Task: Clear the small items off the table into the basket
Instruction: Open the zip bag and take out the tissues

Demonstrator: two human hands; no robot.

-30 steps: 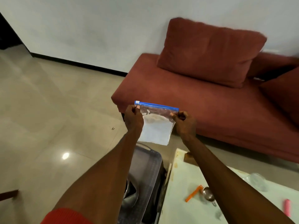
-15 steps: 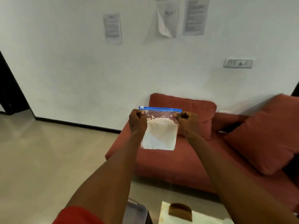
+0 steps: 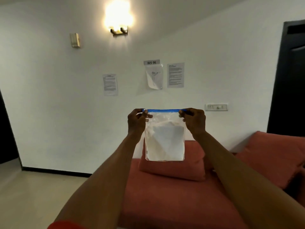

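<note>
left hand (image 3: 136,120) and right hand (image 3: 194,120) pinch the zip bag (image 3: 165,138) at its 10 and 2 o'clock corners; clear, blue-sealed, white contents inside.

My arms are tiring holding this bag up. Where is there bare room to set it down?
Bare red sofa seat lies between your forearms, in front of the red cushion. Beige floor left of the sofa is bare too. The clear blue-zipped plastic bag hangs from left hand and right hand.
</note>
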